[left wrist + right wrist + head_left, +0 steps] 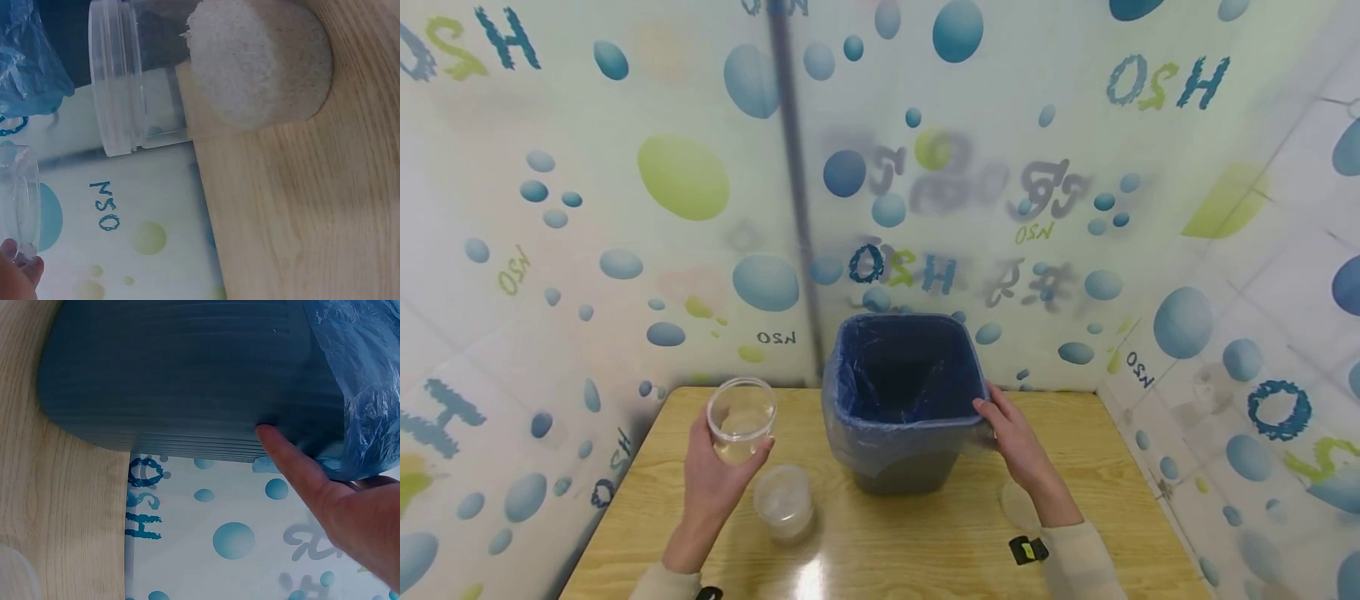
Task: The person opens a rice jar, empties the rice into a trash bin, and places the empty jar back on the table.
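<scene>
My left hand [718,479] grips a clear plastic jar [741,412] in the air over the table's left side, its round mouth uncovered. In the left wrist view, the rim part of this jar [20,200] shows at the left edge with fingertips on it. Beside that hand, a lidded clear jar [785,504] stands on the table; white grains [250,69] fill its lower part. A dark blue trash bin [902,479] with a thin blue liner bag [375,394] over its rim stands mid-table. My right hand [1018,437] holds its right rim, one finger [290,453] against the outer side.
The wooden table [887,558] backs onto a wall sheet [880,217] printed with drops. A round clear lid [1019,504] lies under my right forearm. A small black device [1028,550] sits at the right wrist. Side walls enclose the table left and right.
</scene>
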Demonstrator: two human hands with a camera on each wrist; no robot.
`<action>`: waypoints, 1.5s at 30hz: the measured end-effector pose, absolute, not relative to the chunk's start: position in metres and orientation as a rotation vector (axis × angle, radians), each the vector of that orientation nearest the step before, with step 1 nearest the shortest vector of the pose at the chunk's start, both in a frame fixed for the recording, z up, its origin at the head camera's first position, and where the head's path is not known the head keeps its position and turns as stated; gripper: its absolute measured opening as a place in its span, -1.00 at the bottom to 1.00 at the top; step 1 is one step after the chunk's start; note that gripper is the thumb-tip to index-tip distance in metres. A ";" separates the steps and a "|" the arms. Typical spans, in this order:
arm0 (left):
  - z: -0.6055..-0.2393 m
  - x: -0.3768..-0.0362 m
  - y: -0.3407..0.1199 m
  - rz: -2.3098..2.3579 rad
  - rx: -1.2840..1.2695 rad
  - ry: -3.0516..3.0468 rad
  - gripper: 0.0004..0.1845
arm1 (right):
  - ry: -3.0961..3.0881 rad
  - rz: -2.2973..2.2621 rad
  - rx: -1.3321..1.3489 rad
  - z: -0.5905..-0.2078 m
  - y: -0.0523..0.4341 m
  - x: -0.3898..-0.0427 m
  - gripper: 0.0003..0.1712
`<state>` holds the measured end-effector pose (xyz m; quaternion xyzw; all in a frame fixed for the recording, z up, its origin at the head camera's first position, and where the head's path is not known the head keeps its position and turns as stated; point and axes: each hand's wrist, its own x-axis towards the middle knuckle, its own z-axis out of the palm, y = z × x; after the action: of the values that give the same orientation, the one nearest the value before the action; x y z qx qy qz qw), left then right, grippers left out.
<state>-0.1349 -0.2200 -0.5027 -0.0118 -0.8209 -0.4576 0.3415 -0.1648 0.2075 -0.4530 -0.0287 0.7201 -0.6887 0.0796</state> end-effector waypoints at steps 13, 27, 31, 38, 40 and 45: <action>-0.527 -0.134 -0.239 -1.178 0.135 -2.227 -0.06 | 2.166 -2.046 -0.114 -0.453 0.210 -0.163 -0.25; -0.562 -0.140 -0.264 -1.231 0.409 -2.272 -0.09 | 2.173 -2.061 -0.105 -0.452 0.208 -0.163 -0.28; -0.566 -0.139 -0.268 -1.302 0.462 -2.297 -0.11 | 2.169 -2.067 -0.112 -0.452 0.208 -0.163 -0.28; -0.574 -0.140 -0.268 -1.362 0.479 -2.331 -0.04 | 2.158 -2.070 -0.142 -0.452 0.210 -0.164 -0.29; -0.578 -0.140 -0.267 -1.360 0.477 -2.345 -0.02 | 2.155 -2.071 -0.139 -0.453 0.209 -0.164 -0.29; -0.585 -0.143 -0.269 -1.334 0.490 -2.380 0.00 | 2.166 -2.063 -0.126 -0.456 0.210 -0.165 -0.28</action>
<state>-0.1427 -0.2686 -0.5855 0.1737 -0.8440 -0.4730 0.1837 -0.1650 0.2095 -0.4563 -0.0421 0.7215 -0.6872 0.0737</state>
